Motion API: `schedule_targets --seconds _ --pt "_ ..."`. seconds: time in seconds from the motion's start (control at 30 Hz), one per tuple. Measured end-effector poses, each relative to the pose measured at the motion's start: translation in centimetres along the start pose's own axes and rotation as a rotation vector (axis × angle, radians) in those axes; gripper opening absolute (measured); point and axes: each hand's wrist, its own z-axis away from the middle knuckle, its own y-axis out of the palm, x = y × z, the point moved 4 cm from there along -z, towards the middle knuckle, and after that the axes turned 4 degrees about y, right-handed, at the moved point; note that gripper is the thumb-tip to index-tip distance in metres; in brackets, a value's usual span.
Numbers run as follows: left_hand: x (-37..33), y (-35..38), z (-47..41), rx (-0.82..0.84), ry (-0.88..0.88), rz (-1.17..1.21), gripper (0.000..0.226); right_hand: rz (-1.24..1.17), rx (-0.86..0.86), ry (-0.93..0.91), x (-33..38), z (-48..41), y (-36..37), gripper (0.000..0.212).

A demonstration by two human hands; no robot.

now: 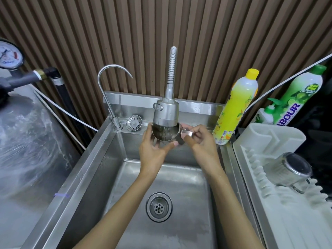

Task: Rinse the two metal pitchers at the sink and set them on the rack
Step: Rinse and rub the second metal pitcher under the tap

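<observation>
A small metal pitcher is held right under the spray head of the flexible tap, mouth up, with water inside it. My left hand cups its body from the left and below. My right hand pinches its handle on the right. A second metal pitcher lies upside down and tilted on the white drying rack at the right, handle toward me. Both hands are over the steel sink.
A thin gooseneck tap and a loose strainer sit at the sink's back left. A yellow soap bottle and a green one stand at the back right. The drain is below my arms. A wrapped tank stands left.
</observation>
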Motion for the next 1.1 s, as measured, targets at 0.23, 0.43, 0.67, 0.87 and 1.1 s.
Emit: schedule_targets --seconds 0.23,0.43,0.67,0.87,1.1 --pt "-1.3 -1.8 0.8 -0.105 0.306 -0.335 0.092 -0.478 0.227 0.193 -3.9 0.0 2.0 0.020" --pt "-1.0 -2.9 1.8 -0.143 0.127 -0.471 0.100 -0.218 0.125 0.226 -3.3 1.2 1.4 0.017" --pt "0.6 -1.8 2.3 0.075 -0.144 -0.226 0.052 0.398 -0.093 0.038 0.1 0.9 -0.8 0.028" --pt "0.7 -0.1 1.3 0.088 -0.064 0.015 0.060 0.230 -0.064 -0.092 0.7 1.0 -0.6 0.026" --pt "-1.9 -1.3 0.4 -0.055 0.253 -0.290 0.083 -0.459 0.177 0.119 -2.8 -0.3 1.5 0.019"
